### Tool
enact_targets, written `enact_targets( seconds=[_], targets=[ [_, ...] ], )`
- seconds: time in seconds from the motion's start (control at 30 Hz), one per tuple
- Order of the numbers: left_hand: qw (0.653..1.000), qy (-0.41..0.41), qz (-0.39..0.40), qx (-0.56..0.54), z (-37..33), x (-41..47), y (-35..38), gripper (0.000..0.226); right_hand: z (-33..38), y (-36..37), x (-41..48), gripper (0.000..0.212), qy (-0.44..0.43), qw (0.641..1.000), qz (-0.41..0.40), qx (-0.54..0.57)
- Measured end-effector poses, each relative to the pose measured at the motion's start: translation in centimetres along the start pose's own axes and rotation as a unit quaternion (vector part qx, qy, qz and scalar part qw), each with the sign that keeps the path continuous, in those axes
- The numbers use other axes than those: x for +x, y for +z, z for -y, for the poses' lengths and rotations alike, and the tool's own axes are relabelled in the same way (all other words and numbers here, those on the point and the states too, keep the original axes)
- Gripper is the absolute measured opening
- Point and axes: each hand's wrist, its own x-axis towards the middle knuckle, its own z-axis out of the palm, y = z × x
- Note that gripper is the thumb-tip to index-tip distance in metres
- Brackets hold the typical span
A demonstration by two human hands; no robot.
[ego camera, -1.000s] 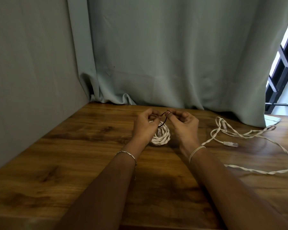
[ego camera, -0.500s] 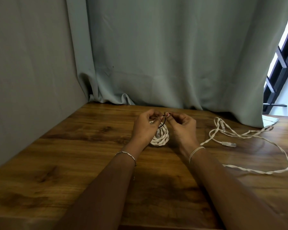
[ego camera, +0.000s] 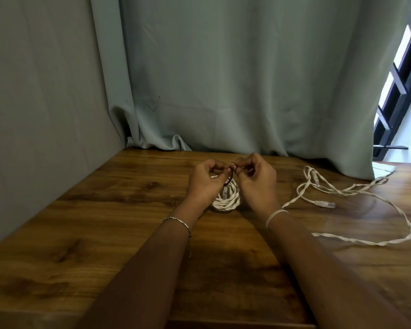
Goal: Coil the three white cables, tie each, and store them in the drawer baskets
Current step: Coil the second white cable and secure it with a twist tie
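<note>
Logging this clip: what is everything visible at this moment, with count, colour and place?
coiled cable: one, white, on the table between the hands
dark tie: one, blackish, over the coil's top
loose cable: apparently one, white, sprawled on the table's right side, two plug ends showing
table: one, brown wood, foreground
curtain: one, grey-green, behind the table
wall: one, grey, left
window bars: several, dark, far right
bracelet: one, silver, left wrist
wristband: one, white, right wrist
left hand: pinches the tie
right hand: pinches the tie
</note>
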Motion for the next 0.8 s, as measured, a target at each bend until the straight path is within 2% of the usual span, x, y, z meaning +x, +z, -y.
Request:
enact_targets(
  seconds=[0.2, 0.43, 0.67, 0.8],
  targets=[
    [1.0, -0.012, 0.012, -0.002, -0.1, -0.3, 0.1, 0.006, -0.2, -0.3, 0.0, 0.007, -0.022, 0.999, -0.005, -0.022],
    [0.999, -0.018, 0.029, -0.023, -0.2, -0.5, 0.1, 0.012, -0.2, -0.7, 0.0, 0.008, -0.029, 0.998, -0.012, -0.06],
    [0.995, -0.031, 0.038, -0.091, -0.4, -0.6, 0.0, 0.013, -0.1, -0.8, 0.1, 0.011, -0.065, 0.992, -0.035, -0.101],
    [0.997, -0.025, 0.035, -0.058, -0.4, -0.8, 0.0, 0.006, 0.6, -1.0, 0.0, 0.019, -0.06, 0.992, -0.065, -0.094]
  ],
)
